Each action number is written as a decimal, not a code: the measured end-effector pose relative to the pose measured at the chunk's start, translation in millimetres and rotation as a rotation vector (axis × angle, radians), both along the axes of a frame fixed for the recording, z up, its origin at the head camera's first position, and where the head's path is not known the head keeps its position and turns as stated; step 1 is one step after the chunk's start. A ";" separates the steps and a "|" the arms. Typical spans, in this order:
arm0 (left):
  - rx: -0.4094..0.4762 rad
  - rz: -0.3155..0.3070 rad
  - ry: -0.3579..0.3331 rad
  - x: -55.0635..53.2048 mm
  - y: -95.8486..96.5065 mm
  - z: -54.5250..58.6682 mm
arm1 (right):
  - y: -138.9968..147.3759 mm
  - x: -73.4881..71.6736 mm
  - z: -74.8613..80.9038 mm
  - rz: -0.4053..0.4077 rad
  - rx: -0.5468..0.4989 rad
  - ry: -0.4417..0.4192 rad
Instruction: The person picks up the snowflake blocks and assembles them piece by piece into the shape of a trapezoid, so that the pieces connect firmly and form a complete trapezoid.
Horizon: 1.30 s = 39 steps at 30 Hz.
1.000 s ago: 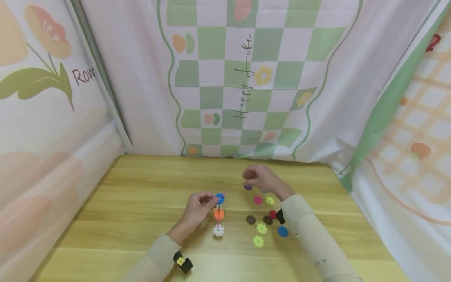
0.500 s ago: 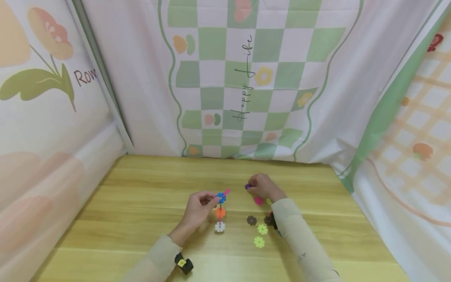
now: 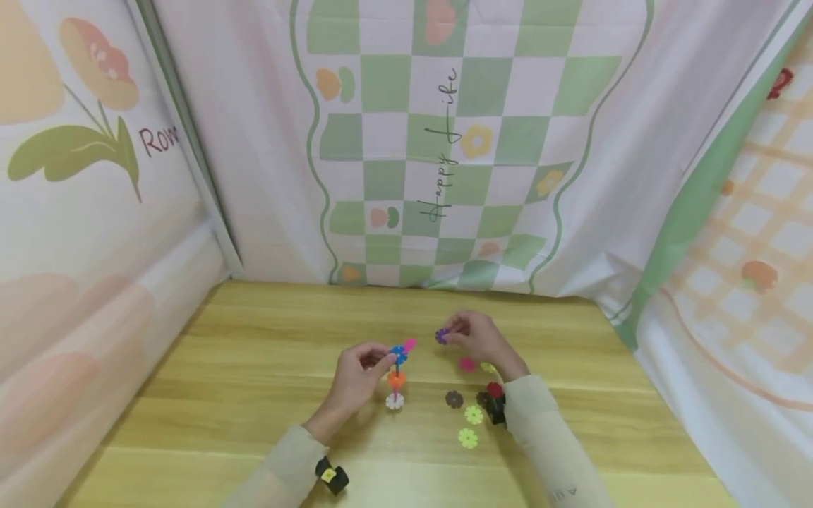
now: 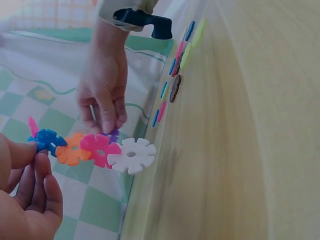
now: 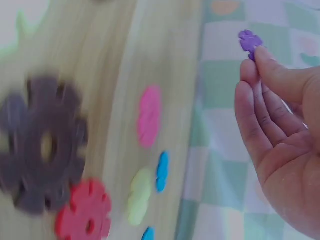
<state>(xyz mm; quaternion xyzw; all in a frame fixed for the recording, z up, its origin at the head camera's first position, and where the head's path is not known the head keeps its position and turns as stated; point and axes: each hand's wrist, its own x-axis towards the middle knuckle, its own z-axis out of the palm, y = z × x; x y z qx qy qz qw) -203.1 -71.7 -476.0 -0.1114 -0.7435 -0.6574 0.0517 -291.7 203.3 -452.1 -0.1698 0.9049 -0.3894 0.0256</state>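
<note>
My left hand [image 3: 357, 375] pinches a blue snowflake disc [image 4: 49, 142] between thumb and finger. That disc belongs to a linked chain: one pink disc [image 3: 410, 344] sticks out edge-on beyond it, and an orange disc [image 4: 74, 149], another pink disc [image 4: 101, 150] and a white end disc [image 4: 131, 155] follow on the other side. A purple snowflake disc [image 5: 249, 42] is held by its edge between the thumb and finger of my right hand [image 3: 479, 341]. The two hands are apart, with the purple disc to the right of the chain.
Loose discs lie on the wooden table [image 3: 254, 339] near my right wrist: a pink one [image 3: 467, 365], brown ones [image 3: 454, 399], a red one [image 3: 494, 389] and several yellow-green ones [image 3: 473, 415]. Blue discs [image 5: 162, 171] lie there too. Printed cloth [image 3: 438, 141] hangs behind the table.
My right hand has taken the purple disc off the table and turned its face into view. The left hand has stayed nearly still while the chain has tilted slightly.
</note>
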 end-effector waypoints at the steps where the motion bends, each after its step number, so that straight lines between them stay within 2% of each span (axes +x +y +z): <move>1: -0.004 0.001 0.009 0.0 0.6 -0.1 | -1.4 3.7 1.5 0.000 -0.029 0.014; 7: -0.012 -0.007 0.056 1.3 3.9 -0.1 | -12.1 27.2 12.0 0.019 -0.220 0.071; 12: -0.030 -0.008 0.055 4.0 4.5 2.5 | -19.2 50.0 22.6 0.035 -0.365 0.117; 16: -0.040 -0.016 0.064 5.9 4.2 4.5 | -24.8 62.2 23.5 0.029 -0.397 0.152; 19: -0.037 -0.016 0.073 5.6 4.1 5.1 | -27.6 63.3 20.8 0.015 -0.383 0.181; 27: -0.056 -0.019 0.084 6.5 3.8 6.3 | -31.2 63.1 21.2 0.081 -0.374 0.250; 39: -0.108 -0.027 0.172 6.1 2.4 6.1 | -29.2 61.2 21.9 0.082 -0.338 0.197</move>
